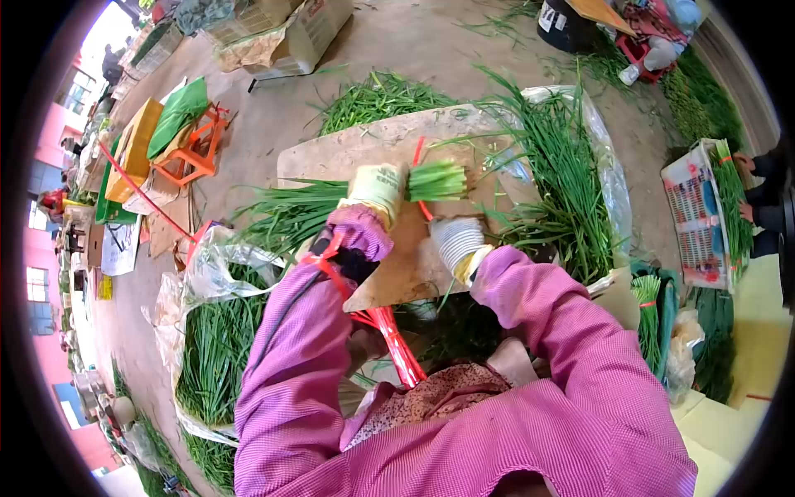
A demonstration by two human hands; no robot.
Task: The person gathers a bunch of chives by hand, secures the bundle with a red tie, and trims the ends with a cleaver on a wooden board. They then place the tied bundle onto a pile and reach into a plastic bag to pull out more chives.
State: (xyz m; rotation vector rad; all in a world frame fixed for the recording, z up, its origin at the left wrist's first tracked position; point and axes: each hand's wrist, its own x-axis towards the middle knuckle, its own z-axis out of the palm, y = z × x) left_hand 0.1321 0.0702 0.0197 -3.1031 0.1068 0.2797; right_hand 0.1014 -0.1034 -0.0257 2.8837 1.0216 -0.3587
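My left hand (378, 189), in a pale work glove, is closed around a bundle of garlic chives (439, 180) on a worn wooden board (364, 149). The cut pale ends point right and the leaves spread out to the left. A red plastic strip (422, 207) crosses beneath the bundle just right of that hand. At the strip's near end is my right hand (457, 242), in a grey-striped glove, with its fingers curled onto the strip. Several more red strips (397, 348) hang over the board's near edge, by my lap.
Loose chives (571, 182) are heaped on clear plastic at the board's right, with another pile (381, 103) behind it. A plastic-lined container of chives (215, 356) stands left. Farther out are an orange stool (199, 149), a cardboard box (290, 37) and a crate (696, 215) near another person's hands.
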